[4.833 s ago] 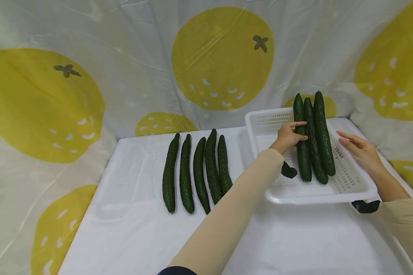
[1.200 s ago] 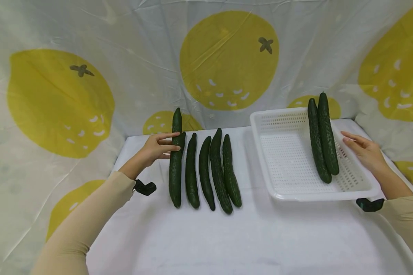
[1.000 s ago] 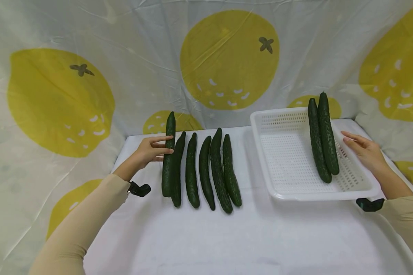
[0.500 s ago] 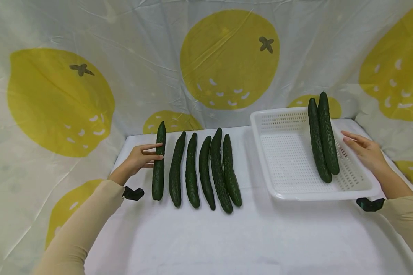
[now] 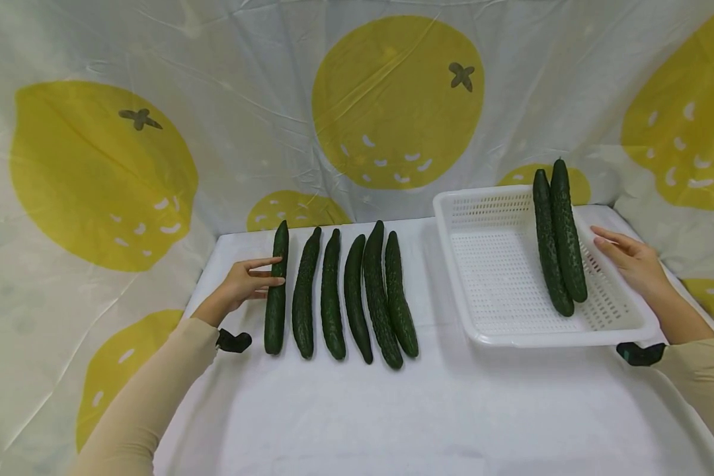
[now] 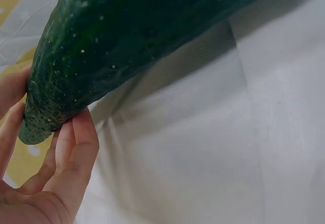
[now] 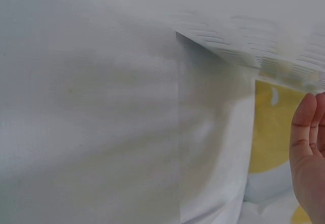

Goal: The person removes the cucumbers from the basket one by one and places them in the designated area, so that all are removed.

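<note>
Dark green and flecked with pale specks, a cucumber [image 5: 276, 307] is pinched in the left hand [image 5: 240, 283], whose fingers are clamped on both sides of it, short of its far end. Just to the right of those fingers, and apart from the held one, five other cucumbers [image 5: 356, 297] lie roughly parallel on the white cloth [image 5: 440, 410]. Well to the right of the same fingers stands a white plastic basket [image 5: 559, 340], with two more cucumbers [image 5: 550, 244] leaning side by side against its far rim, their tips poking past it. Beside the basket's right wall, the right hand [image 5: 633, 264] has its fingers loosely straight and gripping nothing; whether they touch the plastic I cannot tell. My reading is that the step in hand is setting this cucumber down as the left end of the row, though whether its whole length rests on the cloth is unclear. Next, I think, the left fingers need to spread and let go without rolling it, then reach across to the basket for the nearer cucumber.
</note>
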The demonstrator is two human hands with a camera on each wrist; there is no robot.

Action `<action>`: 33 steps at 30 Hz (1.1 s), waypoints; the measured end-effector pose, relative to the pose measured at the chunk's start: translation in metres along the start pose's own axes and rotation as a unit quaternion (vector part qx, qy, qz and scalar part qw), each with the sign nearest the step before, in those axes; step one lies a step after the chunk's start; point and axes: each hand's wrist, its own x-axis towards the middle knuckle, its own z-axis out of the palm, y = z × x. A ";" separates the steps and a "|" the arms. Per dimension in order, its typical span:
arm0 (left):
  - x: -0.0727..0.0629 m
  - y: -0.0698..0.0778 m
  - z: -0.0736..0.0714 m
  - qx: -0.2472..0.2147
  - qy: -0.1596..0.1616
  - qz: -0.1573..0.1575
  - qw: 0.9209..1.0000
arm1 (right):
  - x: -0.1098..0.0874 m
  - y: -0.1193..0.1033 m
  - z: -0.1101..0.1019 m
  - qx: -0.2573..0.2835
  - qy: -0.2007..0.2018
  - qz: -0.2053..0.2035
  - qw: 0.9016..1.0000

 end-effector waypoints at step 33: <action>0.007 -0.005 0.012 0.059 -0.003 -0.009 0.998 | 0.001 0.002 -0.001 0.019 -0.006 0.015 1.000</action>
